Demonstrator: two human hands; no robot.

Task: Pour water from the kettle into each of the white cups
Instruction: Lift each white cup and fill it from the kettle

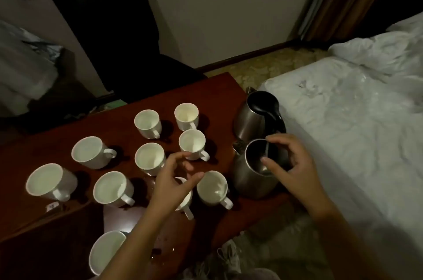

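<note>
Fingers [270, 140] of the right hand [295, 165] are curled loosely over the open kettle [251, 179], apart, nothing clamped; whether the rim is touched cannot be told. Left hand [176, 176] is held over the cups [150, 158] left of the kettle, fingers spread and relaxed. A lidded kettle [254, 117] stands just behind it on the counter [114, 105]. A bed [354, 131] lies to its right.

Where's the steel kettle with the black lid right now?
The steel kettle with the black lid stands at the table's far right edge beside the bed, just behind the open steel kettle.
</note>
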